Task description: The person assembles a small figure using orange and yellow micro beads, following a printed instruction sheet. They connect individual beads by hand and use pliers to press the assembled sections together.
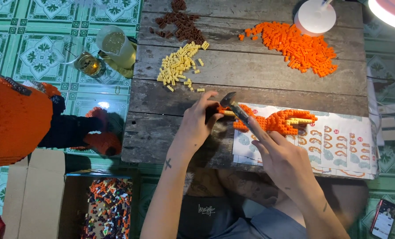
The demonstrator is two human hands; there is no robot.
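The right hand [282,156] is closed around the handle of a small hammer [235,106], whose head sits just over the orange brick model [277,120]. The left hand [197,121] pinches that model's left end with curled fingers. The model lies on a printed instruction sheet [339,144] near the table's [171,132] front edge; bare wood lies left of it, with yellow bricks [180,66] and orange bricks [301,46] farther back.

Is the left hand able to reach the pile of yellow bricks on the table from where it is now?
Probably yes. The left hand rests on the orange brick piece, and the yellow bricks lie just beyond its fingers on the wooden table, with only bare planks between them.
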